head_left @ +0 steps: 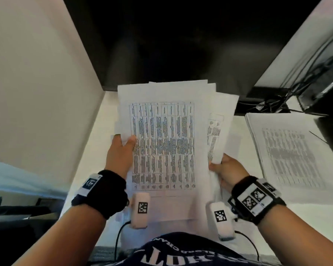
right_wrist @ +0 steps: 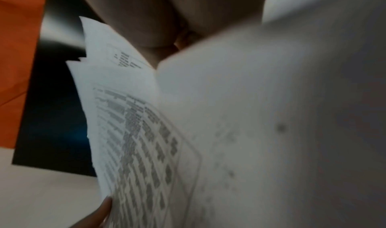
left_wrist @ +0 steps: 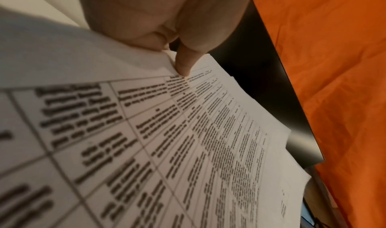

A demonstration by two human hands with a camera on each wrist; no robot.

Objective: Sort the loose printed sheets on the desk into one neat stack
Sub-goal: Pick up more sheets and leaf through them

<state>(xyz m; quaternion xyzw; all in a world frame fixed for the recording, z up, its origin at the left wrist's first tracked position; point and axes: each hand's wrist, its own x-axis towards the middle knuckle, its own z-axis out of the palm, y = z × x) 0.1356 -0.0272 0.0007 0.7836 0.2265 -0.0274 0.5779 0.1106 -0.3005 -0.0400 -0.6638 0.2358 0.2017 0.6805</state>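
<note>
Sheets (head_left: 162, 143) with printed tables are held up above the white desk (head_left: 236, 143), fanned out and not lined up. The left hand (head_left: 121, 152) pinches their left edge, thumb on top. The right hand (head_left: 226, 169) grips the right edge lower down, fingers curled behind the paper. 1 more pile of printed sheets (head_left: 288, 150) lies flat on the desk to the right. Behind the papers stands a big dark monitor (head_left: 181, 39). Black cables (head_left: 273, 104) sit tangled beside its base. An orange cloth (left_wrist: 334, 83) shows behind the screen.
</note>
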